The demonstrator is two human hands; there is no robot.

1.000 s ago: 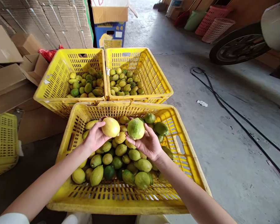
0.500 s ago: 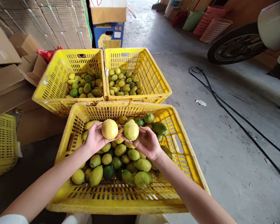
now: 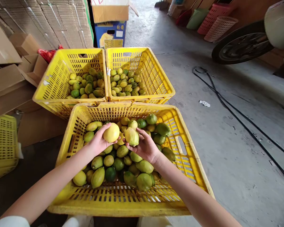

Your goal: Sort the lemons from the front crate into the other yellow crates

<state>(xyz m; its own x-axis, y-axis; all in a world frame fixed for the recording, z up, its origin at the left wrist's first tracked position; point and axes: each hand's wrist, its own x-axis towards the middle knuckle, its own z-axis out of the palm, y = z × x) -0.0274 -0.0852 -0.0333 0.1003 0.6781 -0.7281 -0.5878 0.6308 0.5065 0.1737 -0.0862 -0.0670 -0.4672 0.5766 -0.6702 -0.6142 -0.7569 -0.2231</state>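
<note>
A round yellow lemon rests in my left hand, its fingers curled under and around the fruit. My right hand grips a greenish-yellow lemon from its right side, thumb on top. Both fruits are held side by side, a small gap apart, above the near yellow crate. Inside that crate lie several lemons in yellow and green, such as a dark green one and a yellow one. My forearms hide part of the crate's sides.
Behind stand a left yellow crate and a right yellow crate, both holding smaller piles of lemons. Cardboard boxes lie at the left. A black cable runs across the floor at right, near a vehicle wheel.
My right hand has turned its lemon, so a different side shows, and its fingers have closed further around it. The left hand has barely moved.
</note>
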